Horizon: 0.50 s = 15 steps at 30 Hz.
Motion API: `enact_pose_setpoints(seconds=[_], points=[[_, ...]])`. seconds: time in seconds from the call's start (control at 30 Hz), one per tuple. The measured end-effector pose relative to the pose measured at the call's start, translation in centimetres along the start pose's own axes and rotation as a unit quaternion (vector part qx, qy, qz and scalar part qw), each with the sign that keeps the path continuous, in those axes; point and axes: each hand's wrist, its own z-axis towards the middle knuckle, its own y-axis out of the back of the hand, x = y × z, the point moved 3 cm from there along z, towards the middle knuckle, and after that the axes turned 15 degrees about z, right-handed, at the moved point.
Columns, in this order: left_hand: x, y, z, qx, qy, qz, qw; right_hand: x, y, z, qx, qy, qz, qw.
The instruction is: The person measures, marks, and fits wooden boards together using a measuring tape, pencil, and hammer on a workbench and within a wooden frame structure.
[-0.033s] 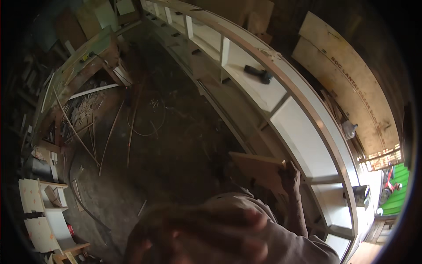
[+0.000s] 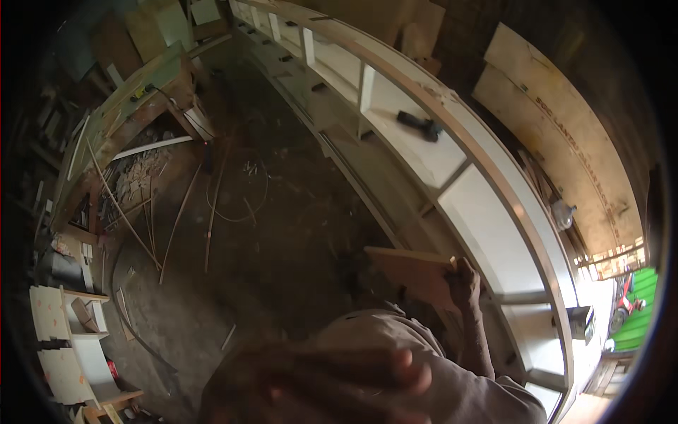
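Observation:
At the right, my right hand point(image 2: 464, 284) is closed on the upper right corner of a wooden board point(image 2: 417, 278). The board has a pale edge and a brown face, and stands tilted beside the long white cabinet frame point(image 2: 487, 219). My left hand point(image 2: 353, 381) is raised very close in the lower middle, dark and blurred. Its fingers stretch toward the right, and nothing shows in them. Behind it, the grey shirt covers part of the view.
A dark hand tool point(image 2: 420, 126) lies inside the cabinet frame. Thin wood strips point(image 2: 212, 212) and a cable lie on the floor. A workbench point(image 2: 141, 106) stands at the far left, a small white shelf unit point(image 2: 88, 346) at the near left. Large plywood sheets point(image 2: 565, 127) lean at the right.
The view has shifted slightly. My left hand sits a little lower, with its fingers somewhat differently placed. My right hand keeps its hold on the board.

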Motion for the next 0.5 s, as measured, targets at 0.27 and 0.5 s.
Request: enact_pose_setpoints(seconds=[0.27, 0.5], points=[[-0.9, 13.3, 8.4, -0.16, -0.084, 0.057, 0.982, 7.4, -18.0, 23.5, 0.114, 0.084, 0.043, 0.989], [-2.9, 31.3, 10.3, -0.19, -0.178, 0.152, 0.954, 15.5, -33.8, 41.6, 0.19, 0.121, 0.062, 0.972]])
